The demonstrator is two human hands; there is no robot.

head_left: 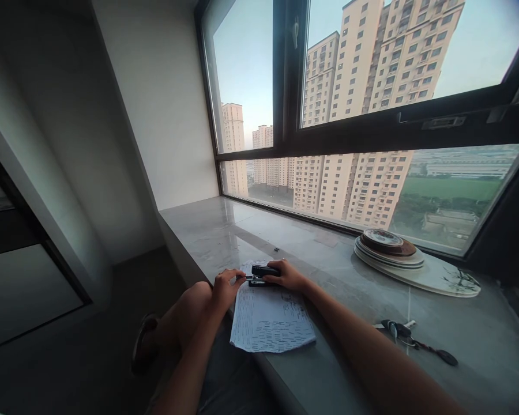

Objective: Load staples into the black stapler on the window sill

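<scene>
A black stapler (pixel 263 270) lies across the top of a stack of handwritten paper sheets (pixel 272 323), its upper arm raised from its metal tray. My right hand (pixel 290 275) is closed around the stapler's right end. At its left end, my left hand (pixel 225 288) pinches a thin metal piece (pixel 244 278) between thumb and fingers. Whether this piece is part of the stapler or a loose strip of staples, I cannot tell. The paper rests on the grey stone windowsill (pixel 203 230), near its front edge.
A small dark bit (pixel 277 249) lies beyond the stapler. To the right, round and oval boards (pixel 441 279) are stacked with a patterned disc (pixel 383 237) on top. Keys (pixel 398 330) with a dark fob lie nearer me. Behind the sill stands a dark-framed window (pixel 288 138).
</scene>
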